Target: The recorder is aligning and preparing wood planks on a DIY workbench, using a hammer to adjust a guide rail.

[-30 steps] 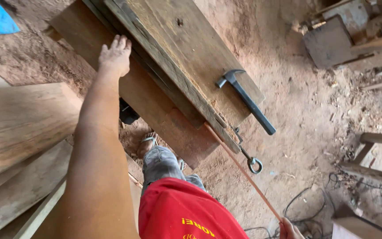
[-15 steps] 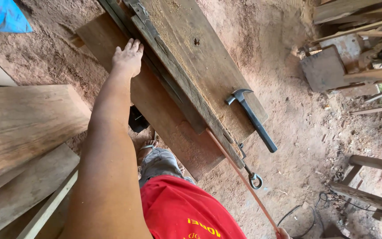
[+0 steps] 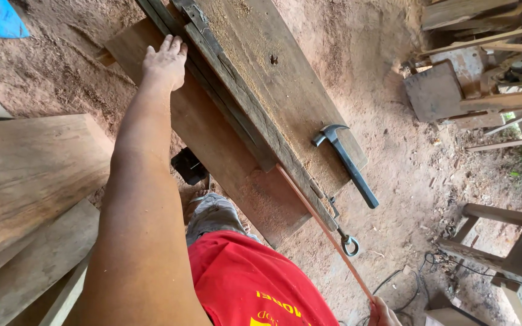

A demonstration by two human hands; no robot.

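My left hand [image 3: 165,60] reaches far forward and lies flat, fingers together, on a long brown plank [image 3: 225,151] beside the edge of a wooden workbench [image 3: 273,78]. My right hand [image 3: 383,313] shows only partly at the bottom edge, closed around the near end of a thin reddish wooden strip [image 3: 321,223] that runs along the bench's near edge. A black claw hammer [image 3: 345,160] lies on the sawdust-covered bench top.
A metal clamp screw with a ring handle [image 3: 348,242] hangs off the bench end. Wide boards [image 3: 25,175] are stacked at the left. Wooden stools and offcuts [image 3: 502,247] stand at the right on the dirt floor. Black cable [image 3: 418,278] lies on the ground.
The camera has tilted and the view has shifted. My left hand has slid further along the plank, close against the bench edge. My right hand stays on the strip.
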